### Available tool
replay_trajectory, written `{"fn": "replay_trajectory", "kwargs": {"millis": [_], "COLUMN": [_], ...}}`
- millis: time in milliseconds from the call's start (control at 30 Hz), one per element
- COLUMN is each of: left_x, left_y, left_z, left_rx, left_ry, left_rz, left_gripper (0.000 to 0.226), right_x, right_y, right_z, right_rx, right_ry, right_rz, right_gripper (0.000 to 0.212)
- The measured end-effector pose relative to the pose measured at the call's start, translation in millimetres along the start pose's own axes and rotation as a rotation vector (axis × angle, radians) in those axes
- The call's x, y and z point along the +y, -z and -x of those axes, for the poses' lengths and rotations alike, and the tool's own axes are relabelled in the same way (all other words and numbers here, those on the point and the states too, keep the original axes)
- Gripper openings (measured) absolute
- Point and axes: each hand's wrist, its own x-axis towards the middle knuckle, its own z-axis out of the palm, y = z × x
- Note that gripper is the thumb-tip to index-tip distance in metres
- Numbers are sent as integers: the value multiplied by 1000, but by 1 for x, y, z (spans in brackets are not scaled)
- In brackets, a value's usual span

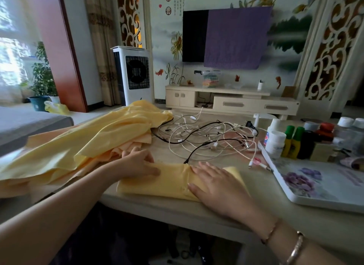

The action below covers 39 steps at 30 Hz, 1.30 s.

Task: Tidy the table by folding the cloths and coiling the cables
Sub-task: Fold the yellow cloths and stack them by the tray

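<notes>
A folded yellow cloth (169, 183) lies near the table's front edge. My left hand (137, 163) presses its left end with fingers flat. My right hand (211, 183) lies flat on its right half, fingers spread. A heap of loose yellow and peach cloths (88, 142) covers the table's left side. Behind the folded cloth sprawls a tangle of white and black cables (206, 138) with several plugs.
A white tray with a purple flower print (315, 184) sits at the right, and bottles and jars (291, 142) stand behind it. The table's front edge (177, 207) runs just below the folded cloth. A sofa (29, 124) is at the left.
</notes>
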Motion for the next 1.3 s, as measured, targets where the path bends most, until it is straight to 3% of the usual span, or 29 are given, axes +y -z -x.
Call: {"fn": "replay_trajectory", "kwargs": {"millis": [133, 233, 333, 433, 567, 667, 800, 867, 933, 1067, 1200, 1300], "left_x": [7, 10, 16, 30, 58, 83, 104, 112, 118, 124, 113, 102], "left_y": [3, 13, 25, 30, 18, 0, -14, -20, -26, -34, -48, -61], "left_z": [3, 4, 11, 23, 32, 33, 30, 32, 33, 41, 45, 45], "left_rx": [-27, 32, 31, -146, -322, -418, -424, -407, -346, -160, 313, 355], "left_ry": [-81, -209, -163, -118, -87, -91, -22, 12, 4, -86, -485, -716], "left_rz": [-51, 54, 373, 888, 1171, 1247, 1410, 1439, 1400, 1202, 472, 95], "left_gripper": [14, 15, 11, 15, 25, 12, 4, 13, 23, 26, 14, 37], "right_x": [-1, -1, -1, -2, -7, -6, 16, 27, 37, 41, 37, 37], "right_y": [-1, -1, -2, -1, 7, 19, 41, 50, 53, 50, 46, 44], "right_z": [0, 0, 1, 2, 4, 6, 14, 18, 21, 27, 31, 36], "right_rx": [-16, -22, -10, 6, 3, 131, 420, 389, 294, 205, 200, 202], "right_ry": [-8, -6, -4, 4, 38, 3, -266, -389, -462, -502, -461, -441], "right_rz": [19, 15, 13, 9, -10, -355, -700, -800, -822, -695, -648, -622], "right_gripper": [72, 79, 83, 80, 71, 62, 20, 28, 43, 40, 41, 42]}}
